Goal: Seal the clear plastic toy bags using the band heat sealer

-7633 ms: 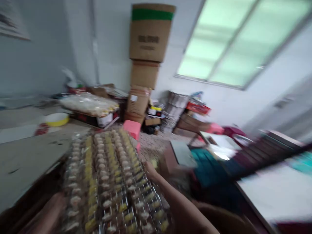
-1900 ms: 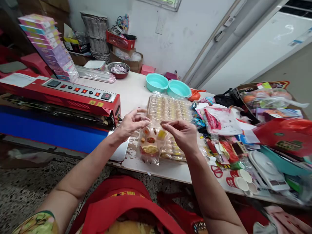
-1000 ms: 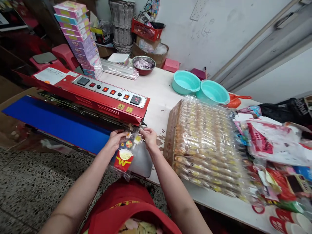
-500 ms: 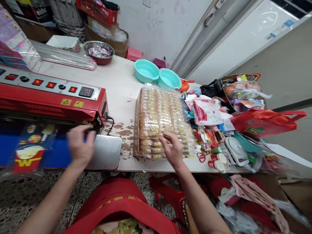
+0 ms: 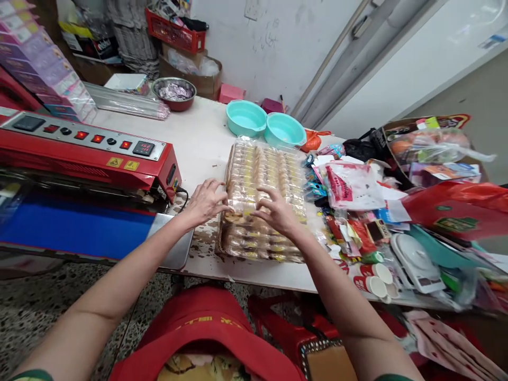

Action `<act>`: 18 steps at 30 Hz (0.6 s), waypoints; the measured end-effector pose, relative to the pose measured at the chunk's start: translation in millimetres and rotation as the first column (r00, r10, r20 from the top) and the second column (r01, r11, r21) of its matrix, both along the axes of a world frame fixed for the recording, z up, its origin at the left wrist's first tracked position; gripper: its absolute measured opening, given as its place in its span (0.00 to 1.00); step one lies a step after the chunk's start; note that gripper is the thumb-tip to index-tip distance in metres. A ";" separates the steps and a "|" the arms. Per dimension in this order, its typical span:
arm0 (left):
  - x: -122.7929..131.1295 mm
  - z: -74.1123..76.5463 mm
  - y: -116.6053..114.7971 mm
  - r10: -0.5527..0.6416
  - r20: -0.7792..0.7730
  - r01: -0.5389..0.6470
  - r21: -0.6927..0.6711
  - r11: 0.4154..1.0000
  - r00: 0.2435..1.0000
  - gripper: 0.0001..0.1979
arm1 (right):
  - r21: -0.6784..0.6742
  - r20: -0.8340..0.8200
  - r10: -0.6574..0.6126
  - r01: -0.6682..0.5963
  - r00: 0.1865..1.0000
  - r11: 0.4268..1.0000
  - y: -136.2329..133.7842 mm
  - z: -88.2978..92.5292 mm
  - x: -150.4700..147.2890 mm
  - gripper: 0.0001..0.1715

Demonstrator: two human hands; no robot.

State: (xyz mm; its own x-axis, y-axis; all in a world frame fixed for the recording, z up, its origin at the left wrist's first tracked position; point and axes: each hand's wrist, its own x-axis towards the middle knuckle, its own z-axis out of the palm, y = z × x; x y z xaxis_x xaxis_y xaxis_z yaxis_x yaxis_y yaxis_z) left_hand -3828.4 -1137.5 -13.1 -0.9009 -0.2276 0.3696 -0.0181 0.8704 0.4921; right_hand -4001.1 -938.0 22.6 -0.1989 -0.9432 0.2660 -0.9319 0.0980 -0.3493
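Observation:
A cardboard tray of clear candy packets (image 5: 265, 180) lies on the white table (image 5: 206, 143), its near rows filled with small bags. My left hand (image 5: 205, 201) rests at the tray's near left corner, fingers curled onto a packet (image 5: 238, 214). My right hand (image 5: 275, 210) is on the near rows, fingers bent and pinching at the same packet. To the left stands the red band sealer (image 5: 91, 153) with its blue conveyor belt (image 5: 75, 225) and a metal end plate (image 5: 170, 248).
Two teal bowls (image 5: 264, 123) sit behind the tray. A pile of packets, red bags, small cups (image 5: 375, 280) and a white scale (image 5: 416, 262) crowds the right side. At the back left are a steel bowl (image 5: 173, 92) and stacked purple boxes (image 5: 43, 74).
The packet I fed into the sealer has gone off along the belt. Both hands have moved from the sealer to the near rows of the tray, and the camera swung right.

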 end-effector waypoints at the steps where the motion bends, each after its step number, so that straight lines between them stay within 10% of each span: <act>1: 4.5 12.4 -1.1 -0.016 -0.069 0.024 0.109 0.994 0.997 0.08 | -0.086 0.091 0.022 -0.014 0.996 0.996 -4.8 13.7 5.6 0.09; 5: 22.8 64.5 -4.0 0.088 -0.336 0.168 0.660 0.732 0.938 0.11 | -0.368 0.437 0.096 0.081 0.894 0.926 -38.0 68.0 44.2 0.10; 9: 50.2 86.9 -15.5 0.316 -0.338 0.186 0.885 0.427 0.887 0.26 | -0.468 0.640 0.143 0.235 0.755 0.852 -77.9 85.0 81.7 0.11; 15: 119.3 36.7 -21.6 0.245 -0.017 -0.021 0.989 0.149 0.970 0.42 | -0.217 0.939 0.030 0.522 0.343 0.825 -120.3 25.1 114.7 0.18; 18: 160.5 -1.4 -20.2 0.156 0.199 -0.203 0.979 0.011 0.967 0.32 | -0.134 0.918 -0.093 0.522 0.386 0.843 -121.8 -17.7 138.6 0.18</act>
State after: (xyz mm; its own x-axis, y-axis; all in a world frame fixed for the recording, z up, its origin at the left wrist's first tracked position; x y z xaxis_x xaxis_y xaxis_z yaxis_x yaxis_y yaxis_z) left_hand -3667.9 -1157.7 -14.5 -0.7695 -0.5084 -0.3866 -0.1200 -0.4795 0.8693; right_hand -3862.6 -1059.8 4.9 -0.7712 -0.6351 0.0434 -0.0433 -0.0157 -0.9989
